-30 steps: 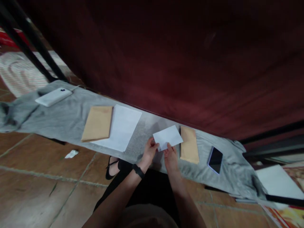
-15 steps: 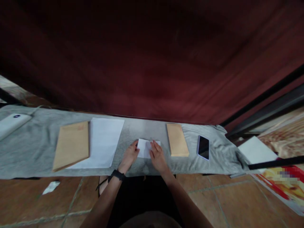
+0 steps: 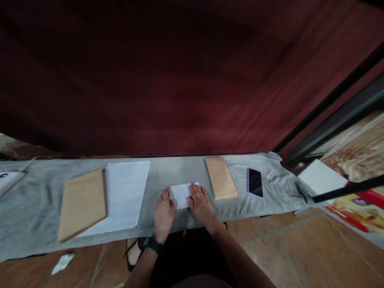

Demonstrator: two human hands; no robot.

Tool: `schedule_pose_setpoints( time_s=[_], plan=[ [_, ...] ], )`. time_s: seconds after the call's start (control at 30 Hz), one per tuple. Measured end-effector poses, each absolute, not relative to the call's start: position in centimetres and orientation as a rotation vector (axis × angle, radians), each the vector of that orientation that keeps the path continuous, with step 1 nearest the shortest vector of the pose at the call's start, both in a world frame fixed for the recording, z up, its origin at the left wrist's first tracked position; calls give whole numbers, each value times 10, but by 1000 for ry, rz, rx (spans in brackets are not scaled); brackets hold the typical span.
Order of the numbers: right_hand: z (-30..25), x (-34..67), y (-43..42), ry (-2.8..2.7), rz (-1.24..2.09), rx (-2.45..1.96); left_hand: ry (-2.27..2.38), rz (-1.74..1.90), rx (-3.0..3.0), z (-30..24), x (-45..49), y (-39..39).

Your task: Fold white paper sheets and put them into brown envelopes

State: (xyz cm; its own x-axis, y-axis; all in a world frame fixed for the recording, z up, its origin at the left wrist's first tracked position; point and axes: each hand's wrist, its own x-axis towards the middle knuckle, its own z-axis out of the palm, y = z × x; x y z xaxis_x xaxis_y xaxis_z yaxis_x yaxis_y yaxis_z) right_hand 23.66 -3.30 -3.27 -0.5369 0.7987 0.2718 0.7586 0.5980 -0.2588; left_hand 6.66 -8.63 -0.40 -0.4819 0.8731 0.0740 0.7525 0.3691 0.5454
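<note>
A small folded sheet of white paper (image 3: 181,195) lies on the grey cloth in front of me. My left hand (image 3: 164,211), with a dark watch on its wrist, is curled at the paper's left edge, thumb and fingers against it. Stretched flat over the right end of the paper, my right hand (image 3: 201,204) presses it down and hides that edge. To the right lies a stack of narrow brown envelopes (image 3: 222,178). On the left, a pile of larger white sheets (image 3: 126,194) is partly under big brown envelopes (image 3: 84,204).
A phone (image 3: 255,182) rests on the grey cloth (image 3: 177,170) at the right. A white device (image 3: 10,181) sits at the far left. Beyond the bench hangs a dark red cloth (image 3: 180,100). A printed box (image 3: 357,208) and a paper scrap (image 3: 63,263) are on the tiled floor.
The folded paper now shows as one narrower piece, its right part folded over under my right hand. My right hand has flattened on that edge. The view has tilted slightly.
</note>
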Motion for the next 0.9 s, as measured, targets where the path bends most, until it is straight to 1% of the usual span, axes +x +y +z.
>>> schedule_pose_setpoints(
  time_s=[0.07,0.17,0.23,0.3,0.4,0.57,0.73,0.83,0.9],
  plan=[
    [-33,237,-33,-2471,155,-1261,2416,809,1620,-7,80,-84],
    [-32,237,-32,-2513,142,-1256,2229,849,1912,-17,102,-75],
    [-31,237,-32,-2554,123,-1241,2149,786,2042,-23,113,-70],
    [-31,238,-31,-2570,105,-1231,2168,696,2117,-29,116,-67],
    [-33,238,-31,-2522,86,-1263,2247,629,2143,-35,107,-70],
    [-39,246,-28,-2417,55,-1317,2386,628,2081,-40,82,-80],
    [-39,256,-24,-2322,36,-1373,2419,594,2079,-38,75,-86],
    [-33,242,-29,-2276,69,-1416,2423,590,2076,-39,75,-86],
    [-30,225,-36,-2332,117,-1310,2420,558,2088,-40,74,-86]
  ],
)
